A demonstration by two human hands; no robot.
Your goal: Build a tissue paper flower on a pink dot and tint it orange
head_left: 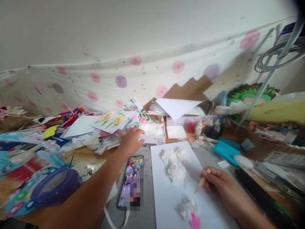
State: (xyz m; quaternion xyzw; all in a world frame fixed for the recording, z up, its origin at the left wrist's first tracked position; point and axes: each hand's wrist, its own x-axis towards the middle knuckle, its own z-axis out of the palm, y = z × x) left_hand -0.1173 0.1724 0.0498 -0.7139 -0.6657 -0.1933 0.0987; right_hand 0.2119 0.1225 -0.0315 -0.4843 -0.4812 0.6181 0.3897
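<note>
My left hand [131, 140] reaches forward over the table, its fingers curled on the edge of a small white box of tissue [153, 133]. My right hand [220, 184] rests on a white sheet of paper [171, 190] and pinches a thin wooden stick [202, 183], tip pointing down-left at the sheet. White tissue flowers [175, 162] lie on the sheet just left of the stick. Another white tuft with a pink piece [189, 211] sits lower on the sheet. A phone [131, 181] with a lit screen lies between my forearms.
A purple tape roll [56, 186] and a small white cup [91, 142] sit at left among coloured paper scraps. Flower cards [114, 121], an open booklet [176, 108], small bottles [199, 127] and teal tools [226, 149] crowd the back and right. A floral cloth [143, 76] hangs behind.
</note>
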